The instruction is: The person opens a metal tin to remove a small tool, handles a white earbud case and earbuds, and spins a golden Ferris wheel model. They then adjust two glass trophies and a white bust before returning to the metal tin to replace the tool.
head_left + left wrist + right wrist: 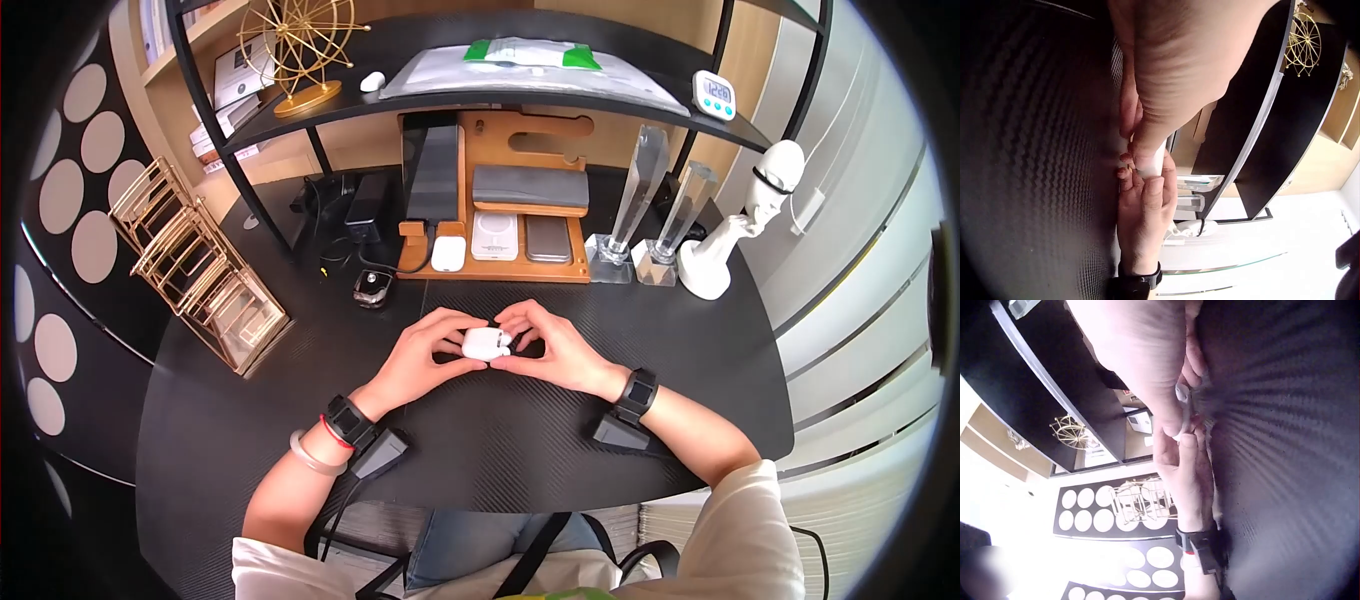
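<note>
A small white earbud case (pixel 481 344) is held between both hands above the black desk, in the middle of the head view. My left hand (pixel 425 350) grips its left part, thumb along the near edge and fingers at the far edge. From the other side my right hand (pixel 560 350) curls thumb and fingers around the right end, where small white rounded parts and a dark gap show. In the right wrist view a white piece of the case (pixel 1182 394) shows beside the right thumb. The fingers hide much of the case in both wrist views.
Behind the hands stands a wooden organizer (pixel 480 268) with a white pad and dark boxes. A clear-topped black item (pixel 372 288) lies left of it. Crystal trophies (pixel 640 200) and a white figurine (pixel 708 265) are at right, a gold rack (pixel 215 290) at left. A shelf (pixel 400 103) spans the back.
</note>
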### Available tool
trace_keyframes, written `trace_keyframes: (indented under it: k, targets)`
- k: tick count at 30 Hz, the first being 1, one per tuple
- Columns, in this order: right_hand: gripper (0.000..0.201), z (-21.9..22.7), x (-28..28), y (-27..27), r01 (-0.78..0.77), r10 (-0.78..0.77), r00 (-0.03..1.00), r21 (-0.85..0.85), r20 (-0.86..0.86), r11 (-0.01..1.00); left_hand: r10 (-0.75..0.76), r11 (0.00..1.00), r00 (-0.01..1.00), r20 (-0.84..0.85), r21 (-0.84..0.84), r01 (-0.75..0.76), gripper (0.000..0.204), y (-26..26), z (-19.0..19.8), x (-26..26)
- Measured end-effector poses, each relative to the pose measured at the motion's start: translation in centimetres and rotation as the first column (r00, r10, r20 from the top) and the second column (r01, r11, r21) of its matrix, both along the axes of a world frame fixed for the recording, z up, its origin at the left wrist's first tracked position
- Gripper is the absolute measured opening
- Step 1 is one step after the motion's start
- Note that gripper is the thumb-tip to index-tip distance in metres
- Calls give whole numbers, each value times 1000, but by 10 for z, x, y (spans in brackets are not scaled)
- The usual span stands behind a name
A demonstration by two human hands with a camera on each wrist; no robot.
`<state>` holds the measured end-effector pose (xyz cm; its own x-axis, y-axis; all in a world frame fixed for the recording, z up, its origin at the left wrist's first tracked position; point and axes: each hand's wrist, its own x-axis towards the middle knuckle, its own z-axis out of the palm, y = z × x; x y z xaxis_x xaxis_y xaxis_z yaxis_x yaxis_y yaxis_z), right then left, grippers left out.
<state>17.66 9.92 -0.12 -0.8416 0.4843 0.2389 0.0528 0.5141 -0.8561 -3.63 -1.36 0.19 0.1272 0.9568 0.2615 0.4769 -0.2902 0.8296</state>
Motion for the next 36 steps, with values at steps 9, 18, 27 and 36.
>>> trace_keyframes:
  k: [9, 18, 27, 36]
  targets:
    - [46, -1, 1, 1, -36, 36, 992, -1, -119, 999, 86, 993, 995, 56, -80, -82, 50, -2, 4, 5]
    - [51, 5, 3, -2, 61, -39, 987, 143, -155, 988, 93, 994, 996, 19, 48, -94, 48, -2, 7, 9]
    - [44, 6, 5, -5, 100, -73, 983, 153, -170, 983, 118, 991, 993, -8, 72, -117, 49, -2, 6, 10]
    - [29, 4, 4, -5, 89, -72, 980, 87, -185, 992, 120, 983, 984, -134, 156, -99, 51, 0, 5, 7]
